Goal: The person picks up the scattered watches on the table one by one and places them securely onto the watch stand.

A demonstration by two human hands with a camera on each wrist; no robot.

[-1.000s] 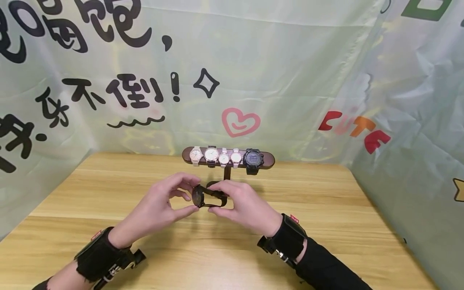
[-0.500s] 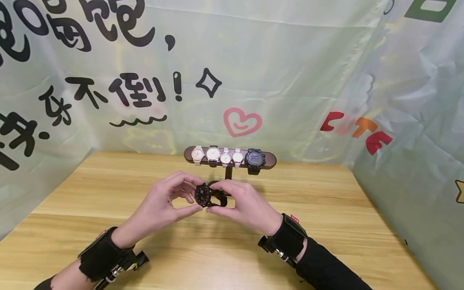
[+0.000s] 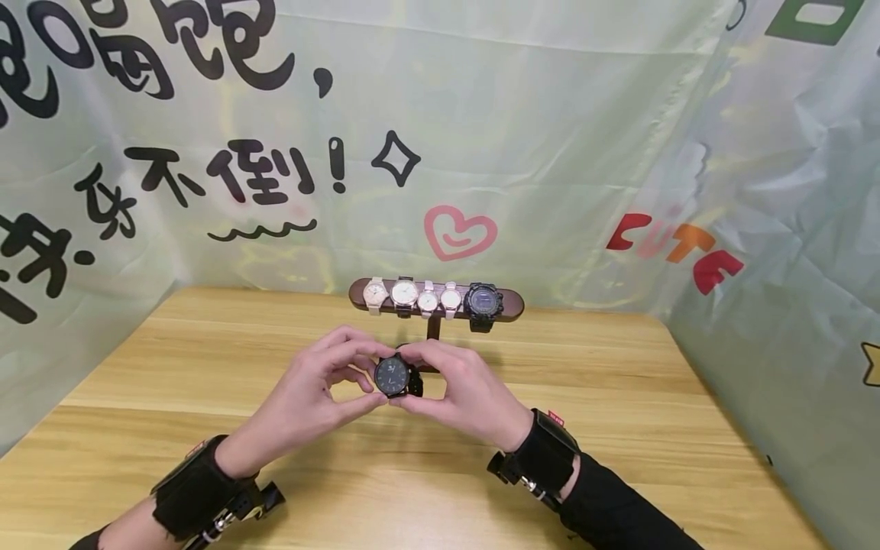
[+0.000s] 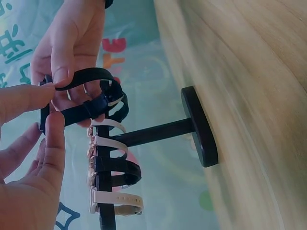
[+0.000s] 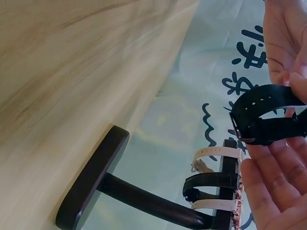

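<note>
In the head view a black wristwatch is held up in front of the stand, its dark round dial facing the head camera. My left hand pinches the case from the left, thumb below and fingers above. From the right, my right hand pinches the watch where strap and case meet, thumb low. The black strap forms a loop behind the case, with its buckle and holes visible in the right wrist view. Both wrists wear black bands with small cameras.
Just beyond the hands a dark brown T-shaped watch stand bears several watches, pale ones at left and middle and a chunky black watch at right. Its flat base rests on the wooden table. A printed cloth hangs behind.
The watch has turned from nearly edge-on to dial facing the head camera and shifted slightly right. My left hand has moved a little right with it; my right hand barely moved.
</note>
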